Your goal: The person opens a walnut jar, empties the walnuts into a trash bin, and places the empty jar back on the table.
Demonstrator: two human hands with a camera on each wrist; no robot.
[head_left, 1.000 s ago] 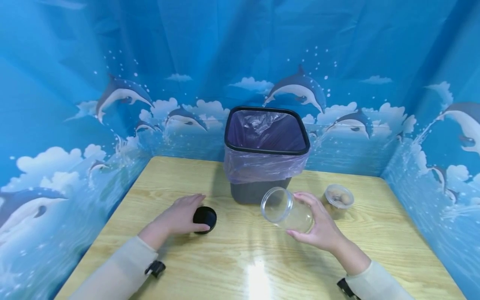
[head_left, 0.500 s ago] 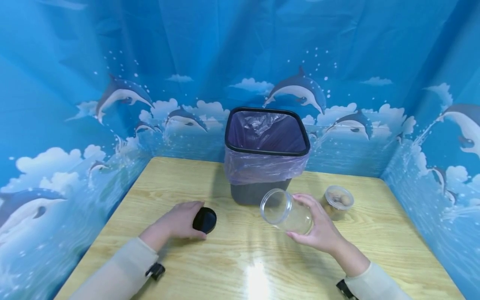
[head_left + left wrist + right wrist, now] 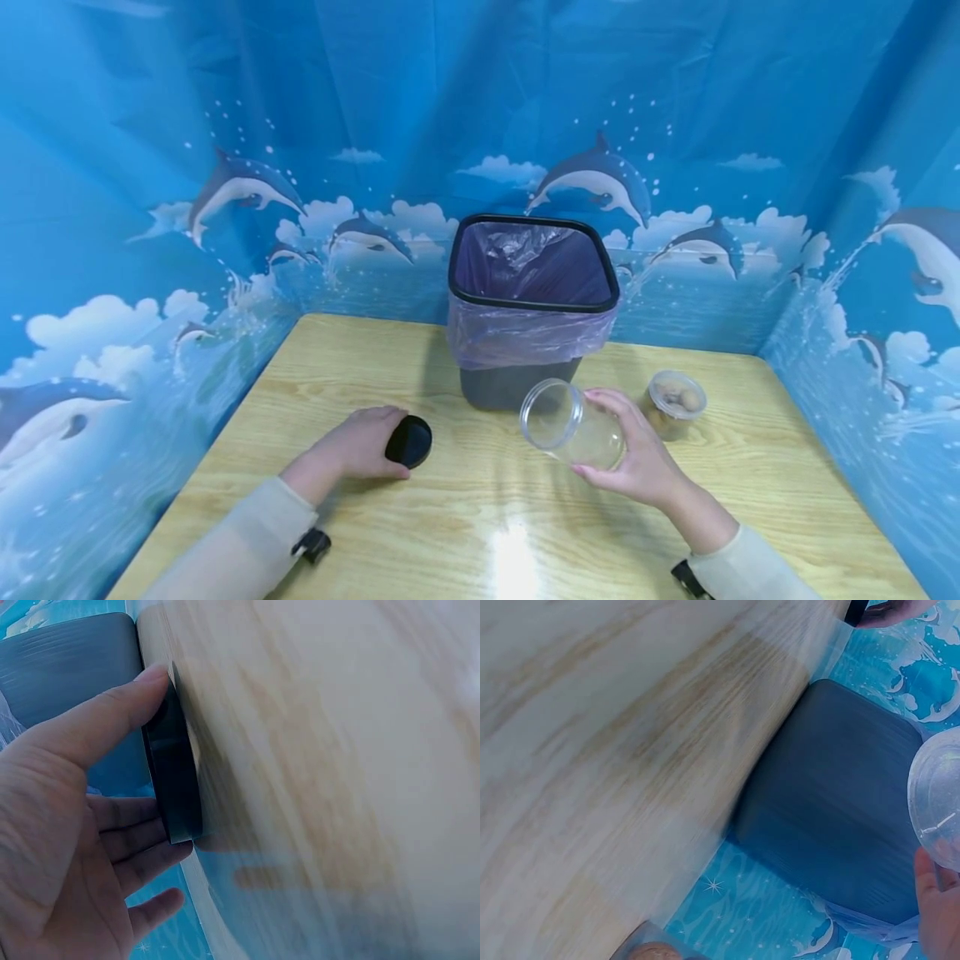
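My left hand pinches a round black lid by its rim, close over the table. In the left wrist view the thumb is on one edge of the lid and fingertips touch the opposite edge. My right hand grips a clear, wide-mouthed jar round its side. The jar is tilted, its open mouth facing left, and nothing shows inside it. Only the jar's bottom and a few fingers appear in the right wrist view.
A grey trash bin with a black rim and purple liner stands behind both hands. Right of the jar, a small clear tub holds several round brown things. A dolphin-print curtain borders the wooden table.
My left thumb and fingers have shifted from lying over the black lid to its edges, and the lid has tilted slightly. The right hand and jar stay nearly still.
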